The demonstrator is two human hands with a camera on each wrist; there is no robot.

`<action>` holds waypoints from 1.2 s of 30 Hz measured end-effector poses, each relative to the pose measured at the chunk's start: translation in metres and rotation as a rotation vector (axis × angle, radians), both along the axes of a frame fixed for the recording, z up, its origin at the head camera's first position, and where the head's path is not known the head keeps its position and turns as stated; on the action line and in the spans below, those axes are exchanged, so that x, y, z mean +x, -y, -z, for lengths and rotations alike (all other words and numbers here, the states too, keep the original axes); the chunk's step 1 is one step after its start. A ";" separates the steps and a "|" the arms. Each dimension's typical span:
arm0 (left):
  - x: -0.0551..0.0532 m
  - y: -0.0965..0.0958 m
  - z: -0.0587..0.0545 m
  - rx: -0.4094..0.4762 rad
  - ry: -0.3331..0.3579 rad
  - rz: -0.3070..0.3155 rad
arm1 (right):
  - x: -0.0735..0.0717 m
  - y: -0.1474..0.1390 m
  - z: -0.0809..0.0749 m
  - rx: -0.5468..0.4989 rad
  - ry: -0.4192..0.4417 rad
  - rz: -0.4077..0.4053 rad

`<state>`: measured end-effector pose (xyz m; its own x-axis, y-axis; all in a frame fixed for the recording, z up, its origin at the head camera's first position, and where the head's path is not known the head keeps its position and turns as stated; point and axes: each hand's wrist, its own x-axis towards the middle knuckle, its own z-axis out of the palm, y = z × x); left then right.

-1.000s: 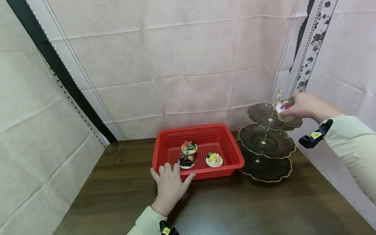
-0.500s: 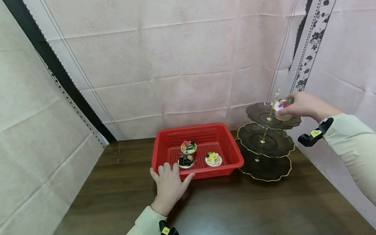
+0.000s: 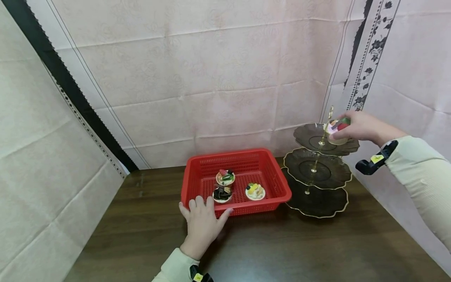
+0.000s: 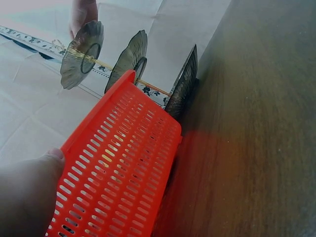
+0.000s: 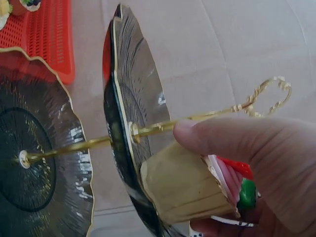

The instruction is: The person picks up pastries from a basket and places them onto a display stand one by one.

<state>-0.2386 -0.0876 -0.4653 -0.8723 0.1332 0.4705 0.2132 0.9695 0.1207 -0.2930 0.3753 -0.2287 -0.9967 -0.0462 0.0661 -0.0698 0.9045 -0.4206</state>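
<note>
The person's pale-sleeved left forearm point(image 3: 176, 267) reached up from the bottom edge of the head view. The left grip point(image 3: 201, 229), a bare hand, lay back upward, its fingers point(image 3: 199, 202) spread and pointing forward, its thumb point(image 3: 224, 215) angled out to the right. The pale-sleeved right forearm point(image 3: 423, 176) extended from the right edge, and the right grip point(image 3: 364, 127) was set farther forward, pinching. In the right wrist view its thumb stretched nearly straight, opposite shadowed, partly hidden fingers.
</note>
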 end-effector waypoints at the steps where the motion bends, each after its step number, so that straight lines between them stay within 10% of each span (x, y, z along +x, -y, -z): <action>1: 0.000 0.000 0.000 0.001 0.000 -0.001 | -0.001 -0.001 0.000 0.001 -0.003 -0.007; 36: 0.000 -0.001 0.002 -0.017 -0.002 -0.017 | -0.014 -0.018 -0.015 -0.119 0.115 -0.142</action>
